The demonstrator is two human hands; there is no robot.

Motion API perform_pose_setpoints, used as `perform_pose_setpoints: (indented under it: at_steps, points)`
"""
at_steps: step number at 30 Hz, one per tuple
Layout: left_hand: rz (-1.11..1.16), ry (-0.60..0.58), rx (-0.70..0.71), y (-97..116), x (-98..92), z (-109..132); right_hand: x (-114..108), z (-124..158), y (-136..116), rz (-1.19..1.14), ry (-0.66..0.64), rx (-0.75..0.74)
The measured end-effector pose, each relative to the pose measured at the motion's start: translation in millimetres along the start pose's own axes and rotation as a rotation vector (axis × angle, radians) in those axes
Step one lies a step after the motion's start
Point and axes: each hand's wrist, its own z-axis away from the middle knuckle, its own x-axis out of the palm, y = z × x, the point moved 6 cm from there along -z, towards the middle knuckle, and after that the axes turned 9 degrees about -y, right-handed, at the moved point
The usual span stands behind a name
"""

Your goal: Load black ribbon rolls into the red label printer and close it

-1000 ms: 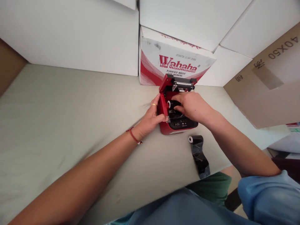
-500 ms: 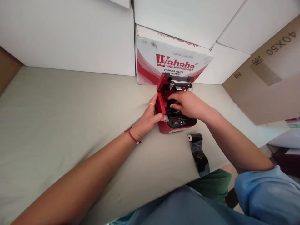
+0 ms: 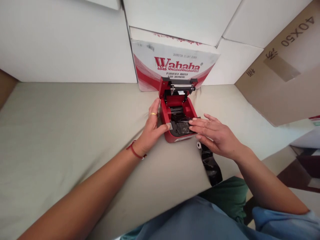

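A small red and black machine [image 3: 175,137] stands on the pale tabletop with its lid [image 3: 163,87] raised. Inside it lies crumpled black film [image 3: 183,127], which reaches over the front panel. My left hand [image 3: 154,128] grips the machine's left side, thumb at the front corner by a small grey piece and fingers along the wall. Fingers outstretched, my right hand [image 3: 215,135] rests its fingertips on the film at the machine's right front. Just below that hand, a roll of black film [image 3: 211,165] with a white core lies partly unrolled towards the table's front edge.
Behind the machine stands a Wahaha water carton [image 3: 175,63]. White boxes [image 3: 67,43] line the back of the table [image 3: 62,133]. A brown carton [image 3: 282,66] stands at the right. The table's near edge runs just in front of my body.
My right hand has come out of the machine's inside towards its front right. Black film now covers part of the front panel. The view has shifted a little.
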Motion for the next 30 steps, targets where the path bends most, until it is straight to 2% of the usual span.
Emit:
perform_pose_setpoints:
  at_steps: [3,5,6,8,10,12,14,17,19,22,25,27,30]
  points:
    - [-0.148,0.129,0.066,33,-11.6,8,1,2,5,-0.023,0.052,-0.007]
    - [-0.35,0.232,0.2,69,-13.9,14,3,0,9,-0.049,0.054,0.009]
    - [-0.445,0.244,0.275,87,-10.2,17,4,-1,10,-0.063,0.05,0.021]
    - [-0.58,0.162,0.452,116,6.8,22,6,-2,13,-0.09,0.042,0.043]
    - [-0.681,0.059,0.547,130,25.3,25,5,-4,15,-0.125,0.039,0.042]
    - [-0.745,0.007,0.536,132,37.5,26,1,-7,15,-0.187,0.055,0.018]
    - [-0.774,0.0,0.484,130,42.9,26,-7,-13,19,-0.258,0.134,0.043]
    - [-0.809,0.0,0.445,129,46.4,26,-27,-29,39,-0.265,0.377,0.226]
    - [-0.839,0.006,0.435,130,47.5,26,-35,-48,55,-0.181,0.456,0.345]
    - [-0.86,0.017,0.425,132,48.4,27,-36,-83,76,-0.092,0.388,0.416]
    - [-0.876,0.01,0.421,133,49.1,28,-32,-105,83,-0.159,0.299,0.364]
    - [-0.892,-0.001,0.424,133,49.7,28,-30,-107,77,-0.216,0.278,0.285]
    - [-0.906,-0.006,0.434,133,50.0,28,-29,-90,61,-0.233,0.319,0.23]
